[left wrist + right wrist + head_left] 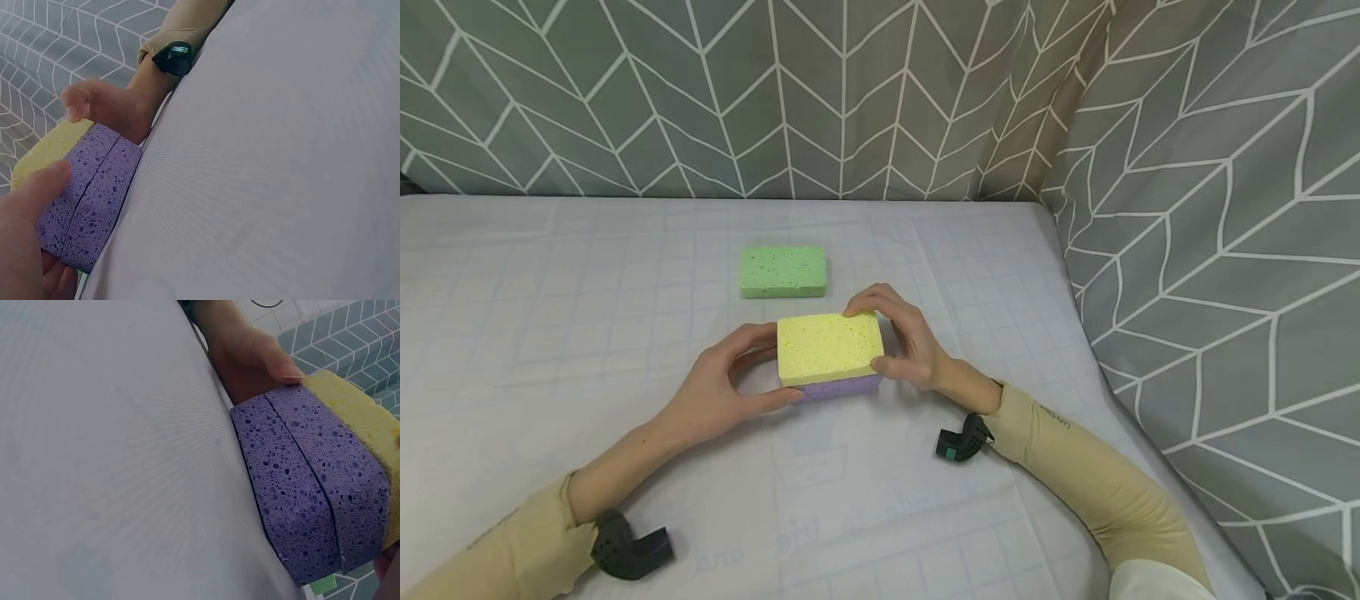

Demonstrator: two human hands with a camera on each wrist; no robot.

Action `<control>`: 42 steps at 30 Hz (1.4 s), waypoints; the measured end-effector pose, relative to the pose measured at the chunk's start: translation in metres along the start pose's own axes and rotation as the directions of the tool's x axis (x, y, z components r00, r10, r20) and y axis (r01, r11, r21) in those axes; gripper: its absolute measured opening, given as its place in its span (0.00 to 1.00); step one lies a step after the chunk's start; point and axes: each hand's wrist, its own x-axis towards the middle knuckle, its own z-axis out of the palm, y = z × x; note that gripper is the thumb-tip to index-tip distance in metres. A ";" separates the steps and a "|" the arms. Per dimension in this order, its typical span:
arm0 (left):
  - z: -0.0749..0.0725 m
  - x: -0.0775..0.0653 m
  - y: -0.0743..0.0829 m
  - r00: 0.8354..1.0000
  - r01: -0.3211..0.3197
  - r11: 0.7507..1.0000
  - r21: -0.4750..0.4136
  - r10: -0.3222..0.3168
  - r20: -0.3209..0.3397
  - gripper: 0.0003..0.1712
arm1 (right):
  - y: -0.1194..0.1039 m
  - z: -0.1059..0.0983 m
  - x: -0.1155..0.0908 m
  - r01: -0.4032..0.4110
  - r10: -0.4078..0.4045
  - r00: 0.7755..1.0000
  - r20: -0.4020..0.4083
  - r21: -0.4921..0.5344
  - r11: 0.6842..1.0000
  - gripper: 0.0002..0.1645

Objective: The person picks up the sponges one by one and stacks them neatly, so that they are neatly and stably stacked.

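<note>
On the table, three sponges lie flat in a stack. The yellow sponge [830, 346] is on top, over two purple sponges [287, 481] with a thin seam between them. My left hand [718, 383] grips the stack's left end. Its thumb presses the near side of the upper purple sponge just under the yellow one, and its fingers go behind the stack. My right hand [913, 342] pinches the right end of the yellow sponge, thumb at the near corner and fingers at the far edge. The far side of the stack is hidden in the head view.
A green sponge [782, 271] lies flat on the white table cover [625, 275], behind the stack. Grey curtains [812, 100] with white lines hang at the table's back and right edges. Black wrist cameras [632, 550] sit on both forearms.
</note>
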 end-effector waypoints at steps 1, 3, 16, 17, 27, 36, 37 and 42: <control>0.000 0.000 0.000 1.000 -0.005 1.000 -0.002 0.005 -0.002 0.43 | 0.000 0.000 0.000 0.002 -0.002 1.000 0.000 -0.002 1.000 0.38; 0.000 -0.001 0.000 1.000 -0.021 1.000 -0.015 0.021 -0.005 0.44 | 0.000 0.000 0.000 0.006 -0.006 1.000 -0.001 -0.004 1.000 0.39; 0.000 -0.001 -0.003 1.000 -0.031 0.999 -0.026 0.030 -0.004 0.43 | 0.000 0.001 0.000 0.008 -0.008 1.000 -0.004 -0.006 1.000 0.37; 0.000 -0.001 -0.002 1.000 -0.029 0.999 -0.027 0.029 -0.005 0.43 | 0.000 0.001 0.000 0.009 -0.009 1.000 -0.005 -0.007 1.000 0.38; -0.002 -0.002 -0.002 0.999 -0.040 0.999 -0.016 0.040 -0.008 0.42 | 0.001 0.002 0.001 0.018 -0.018 1.000 0.003 -0.007 1.000 0.39; 0.000 -0.004 -0.004 0.998 -0.058 0.998 -0.016 0.058 -0.010 0.42 | -0.004 0.001 -0.004 -0.004 0.005 0.999 0.036 -0.046 0.999 0.37; 0.000 -0.004 -0.004 0.998 -0.059 0.998 -0.017 0.059 -0.009 0.42 | -0.005 0.000 -0.006 -0.011 0.013 0.999 0.043 -0.047 0.999 0.37; 0.000 -0.005 -0.004 0.998 -0.063 0.998 -0.013 0.063 -0.015 0.42 | -0.013 0.000 -0.010 -0.095 0.096 0.991 0.093 -0.009 0.995 0.40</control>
